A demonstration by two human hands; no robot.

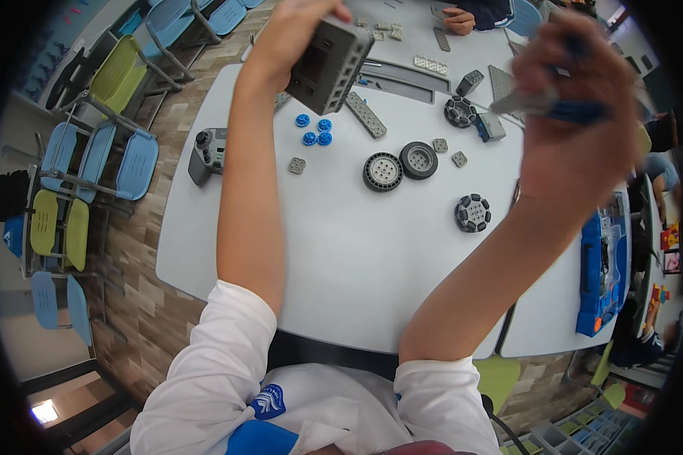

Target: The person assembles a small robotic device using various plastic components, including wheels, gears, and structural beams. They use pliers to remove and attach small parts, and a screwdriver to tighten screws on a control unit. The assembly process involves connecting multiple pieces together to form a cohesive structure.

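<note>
My left hand (281,47) grips a dark grey control brick (328,70) with a screen on its face and a row of ports along one side, raised above the far left of the table. My right hand (577,148) is lifted at the right and smeared by motion. Its curled fingers hold a grey and dark blue part (573,111), too blurred to tell its kind. Below and between my hands lie two black-tyred wheels (382,172), several blue hubs (324,126) and a long grey perforated beam (366,115). An omni wheel (473,214) rests near my right forearm.
A grey game controller (207,155) lies beside my left forearm. Another omni wheel (460,111) touches a grey motor block (489,127). Small grey plates (297,165) are scattered about. A blue case (601,277) stands at right. Another person's hand (458,20) rests at the far side.
</note>
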